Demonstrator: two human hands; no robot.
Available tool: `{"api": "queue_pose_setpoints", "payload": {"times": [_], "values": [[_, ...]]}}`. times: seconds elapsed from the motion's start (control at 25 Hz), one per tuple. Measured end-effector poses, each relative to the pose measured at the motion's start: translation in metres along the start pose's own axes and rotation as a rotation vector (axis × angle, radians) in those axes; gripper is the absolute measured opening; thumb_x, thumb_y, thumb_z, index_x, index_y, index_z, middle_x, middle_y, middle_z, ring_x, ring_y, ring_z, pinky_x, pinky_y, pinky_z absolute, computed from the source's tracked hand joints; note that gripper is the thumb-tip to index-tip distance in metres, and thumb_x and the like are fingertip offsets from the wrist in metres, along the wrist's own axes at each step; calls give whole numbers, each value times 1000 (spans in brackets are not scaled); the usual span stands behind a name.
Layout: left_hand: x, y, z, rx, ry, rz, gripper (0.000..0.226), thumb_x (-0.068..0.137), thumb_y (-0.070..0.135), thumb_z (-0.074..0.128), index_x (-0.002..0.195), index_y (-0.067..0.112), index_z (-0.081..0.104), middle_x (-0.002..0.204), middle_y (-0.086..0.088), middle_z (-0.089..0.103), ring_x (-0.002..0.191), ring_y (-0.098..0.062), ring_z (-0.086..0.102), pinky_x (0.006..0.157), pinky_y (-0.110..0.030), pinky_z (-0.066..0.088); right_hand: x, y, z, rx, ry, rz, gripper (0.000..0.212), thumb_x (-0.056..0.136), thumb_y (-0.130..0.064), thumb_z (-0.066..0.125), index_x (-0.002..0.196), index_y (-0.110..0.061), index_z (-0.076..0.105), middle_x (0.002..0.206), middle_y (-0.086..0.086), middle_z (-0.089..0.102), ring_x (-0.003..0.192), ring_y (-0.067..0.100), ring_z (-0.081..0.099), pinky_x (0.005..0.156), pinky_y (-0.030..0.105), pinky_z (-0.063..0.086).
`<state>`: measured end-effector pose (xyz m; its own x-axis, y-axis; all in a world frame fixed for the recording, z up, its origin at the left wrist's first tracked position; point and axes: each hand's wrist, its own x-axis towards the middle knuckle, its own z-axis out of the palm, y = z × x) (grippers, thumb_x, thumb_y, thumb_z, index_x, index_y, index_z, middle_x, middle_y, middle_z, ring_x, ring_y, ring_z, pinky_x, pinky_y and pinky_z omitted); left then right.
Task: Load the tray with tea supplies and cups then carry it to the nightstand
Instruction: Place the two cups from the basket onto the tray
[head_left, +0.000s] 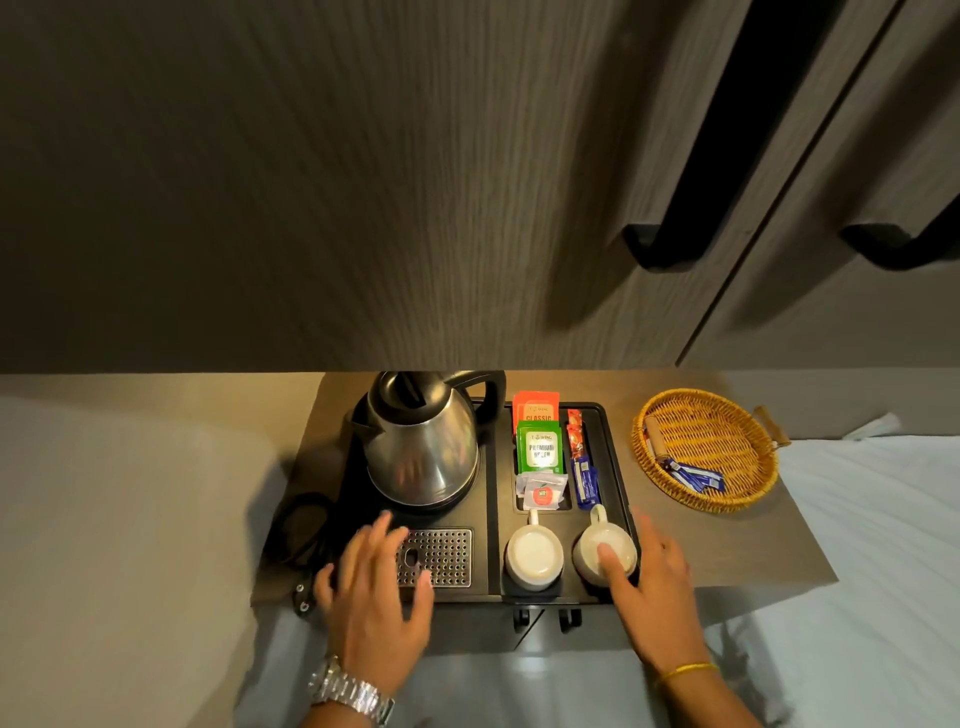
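A black tray (493, 519) lies on a brown nightstand top (727, 545). It carries a steel kettle (423, 447), a perforated drip grille (441, 556), orange and green tea packets (540, 447), red and blue sachets (582, 467), and two white cups turned upside down (534, 553). My left hand (374, 587) hovers with spread fingers over the tray's front left corner, beside the grille. My right hand (649, 577) is at the front right corner, its thumb resting on the right cup (605, 551) and its fingers along the tray's edge.
A round wicker basket (706, 449) holding blue sachets and a small brown item stands right of the tray. A black power cord (306, 535) coils left of it. Wood-grain cabinet doors with black handles (670, 244) hang overhead. White bedding lies at right and below.
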<state>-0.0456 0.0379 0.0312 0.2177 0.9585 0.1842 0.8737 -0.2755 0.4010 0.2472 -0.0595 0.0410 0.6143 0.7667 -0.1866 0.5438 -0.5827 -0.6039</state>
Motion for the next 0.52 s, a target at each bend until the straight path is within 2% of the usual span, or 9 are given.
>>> {"api": "queue_pose_setpoints", "payload": {"times": [0.12, 0.24, 0.32, 0.4, 0.52], "values": [[32, -26, -11, 33, 87, -280, 60, 75, 45, 60, 127, 15, 54, 140, -17, 57, 124, -40, 54, 95, -59, 39, 12, -3, -3, 202, -4, 209, 74, 94, -50, 61, 155, -20, 33, 157, 19, 33, 139, 43, 42, 114, 57, 37], [55, -46, -7, 29, -12, -456, 59, 77, 41, 68, 122, 6, 57, 119, -29, 65, 106, -50, 61, 89, -57, 45, 18, -17, -3, 262, -26, 266, 73, 92, -44, 68, 152, -13, 38, 154, 21, 35, 135, 43, 45, 111, 51, 38], [65, -52, -4, 18, -114, -520, 55, 79, 45, 70, 114, 4, 60, 109, -30, 68, 99, -51, 63, 82, -54, 50, 21, -25, -2, 294, -45, 307, 72, 92, -42, 69, 150, -12, 40, 152, 20, 37, 133, 42, 46, 108, 48, 40], [72, -51, -3, -24, -148, -565, 55, 83, 52, 66, 108, 4, 62, 105, -28, 69, 94, -50, 64, 78, -51, 54, 22, -24, 1, 330, -43, 333, 74, 90, -45, 69, 150, -12, 41, 149, 19, 40, 131, 41, 47, 106, 48, 41], [85, -48, -13, -119, -201, -692, 59, 86, 65, 56, 89, 7, 65, 89, -21, 69, 83, -41, 64, 75, -42, 50, 26, -13, 5, 350, -68, 336, 83, 79, -65, 71, 141, -14, 52, 137, 17, 54, 121, 36, 55, 99, 46, 49]]}}
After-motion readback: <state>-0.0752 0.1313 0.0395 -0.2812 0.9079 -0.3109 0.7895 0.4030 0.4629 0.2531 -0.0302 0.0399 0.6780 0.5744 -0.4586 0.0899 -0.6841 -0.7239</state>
